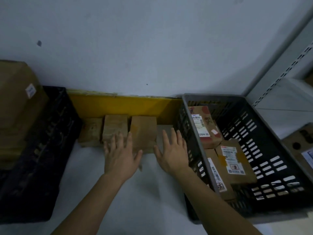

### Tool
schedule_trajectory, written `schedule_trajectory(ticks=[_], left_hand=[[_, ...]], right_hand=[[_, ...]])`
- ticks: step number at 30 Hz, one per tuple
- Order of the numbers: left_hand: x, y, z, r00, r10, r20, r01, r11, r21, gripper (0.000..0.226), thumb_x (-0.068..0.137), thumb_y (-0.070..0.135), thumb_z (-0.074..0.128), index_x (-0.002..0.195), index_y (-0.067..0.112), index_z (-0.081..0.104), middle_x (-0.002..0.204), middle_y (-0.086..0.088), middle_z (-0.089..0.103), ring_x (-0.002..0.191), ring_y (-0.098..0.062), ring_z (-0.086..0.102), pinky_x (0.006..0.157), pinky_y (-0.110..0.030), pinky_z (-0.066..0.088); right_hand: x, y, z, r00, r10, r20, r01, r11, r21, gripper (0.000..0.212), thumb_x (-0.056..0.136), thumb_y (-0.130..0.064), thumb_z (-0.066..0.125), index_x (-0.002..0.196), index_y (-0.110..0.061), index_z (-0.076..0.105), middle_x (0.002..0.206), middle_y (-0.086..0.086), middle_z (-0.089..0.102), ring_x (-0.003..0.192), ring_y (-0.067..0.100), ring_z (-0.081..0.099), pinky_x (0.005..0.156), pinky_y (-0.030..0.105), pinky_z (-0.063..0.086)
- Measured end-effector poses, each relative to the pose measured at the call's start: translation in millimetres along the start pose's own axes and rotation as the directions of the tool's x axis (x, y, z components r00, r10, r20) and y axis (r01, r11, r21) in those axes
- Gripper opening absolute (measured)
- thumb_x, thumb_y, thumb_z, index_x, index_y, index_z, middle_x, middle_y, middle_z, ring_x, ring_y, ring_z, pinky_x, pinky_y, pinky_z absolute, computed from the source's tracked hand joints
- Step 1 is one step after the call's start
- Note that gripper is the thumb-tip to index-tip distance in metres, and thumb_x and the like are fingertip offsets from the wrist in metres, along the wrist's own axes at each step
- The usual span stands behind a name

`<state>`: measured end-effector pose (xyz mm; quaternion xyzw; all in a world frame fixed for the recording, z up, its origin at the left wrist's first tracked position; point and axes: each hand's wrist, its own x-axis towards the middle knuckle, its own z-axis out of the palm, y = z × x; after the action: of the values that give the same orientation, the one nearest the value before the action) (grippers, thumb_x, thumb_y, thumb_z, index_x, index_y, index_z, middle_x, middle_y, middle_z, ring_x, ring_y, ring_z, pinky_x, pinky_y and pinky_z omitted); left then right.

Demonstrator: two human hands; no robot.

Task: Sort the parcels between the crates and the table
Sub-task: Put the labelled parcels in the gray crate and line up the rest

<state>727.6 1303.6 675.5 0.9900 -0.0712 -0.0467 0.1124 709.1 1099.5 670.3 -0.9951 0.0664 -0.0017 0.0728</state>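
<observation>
Flanking upright brown parcel (143, 133), long axis toward wall, both hands spread

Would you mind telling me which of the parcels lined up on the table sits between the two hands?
The tallest brown parcel, third from the left. The left hand and right hand flank it with open palms; the others stand lower.

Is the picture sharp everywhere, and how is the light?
Head view: dim, bluish light; the black crate at left is nearly lost in shadow. The left hand and right hand are slightly motion-blurred. The shelf upright looks bowed by the wide lens. Labels in the grey crate stay readable only in part.
</observation>
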Motion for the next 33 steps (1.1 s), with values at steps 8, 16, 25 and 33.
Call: schedule_trajectory(ticks=[8,16,25,33], left_hand=[[13,-34,21,0.997,-0.041,0.066,0.041,0.999,0.002,0.081,0.105,0.069,0.035,0.170,0.027,0.014,0.177,-0.012,0.012,0.162,-0.036,0.010,0.130,-0.059,0.010],[44,-43,32,0.988,-0.093,0.122,0.091,0.996,0.027,0.084,0.105,0.067,0.035,0.172,0.025,0.007,0.179,-0.010,0.005,0.164,-0.035,0.004,0.131,-0.058,0.010],[49,-56,47,0.980,-0.150,0.128,0.149,0.989,0.017,0.080,0.106,0.065,0.039,0.171,0.027,0.014,0.178,-0.010,0.012,0.163,-0.033,0.011,0.130,-0.057,0.014],[53,-63,38,0.979,-0.126,0.162,0.139,0.988,-0.073,0.080,0.106,0.065,0.037,0.172,0.026,0.010,0.180,-0.010,0.006,0.165,-0.033,0.006,0.132,-0.056,0.013]], right_hand=[[36,-23,66,0.956,0.093,0.279,-0.094,0.996,-0.010,0.094,0.102,-0.081,0.022,0.173,-0.023,-0.001,0.179,0.021,-0.002,0.164,0.045,0.003,0.132,0.060,0.012],[90,-39,113,0.914,0.114,0.390,-0.115,0.993,-0.021,0.109,0.091,-0.088,0.044,0.171,-0.033,-0.007,0.173,0.029,-0.020,0.159,0.057,-0.003,0.128,0.067,0.010],[129,-87,130,0.864,0.234,0.445,-0.245,0.969,-0.034,0.122,0.075,-0.099,0.049,0.165,-0.030,0.005,0.173,0.024,-0.022,0.153,0.067,0.001,0.117,0.074,0.029],[101,-42,112,0.895,0.249,0.371,-0.330,0.928,0.172,0.118,0.074,-0.087,0.064,0.164,-0.032,0.011,0.174,0.010,-0.008,0.153,0.056,0.015,0.115,0.066,0.039]])
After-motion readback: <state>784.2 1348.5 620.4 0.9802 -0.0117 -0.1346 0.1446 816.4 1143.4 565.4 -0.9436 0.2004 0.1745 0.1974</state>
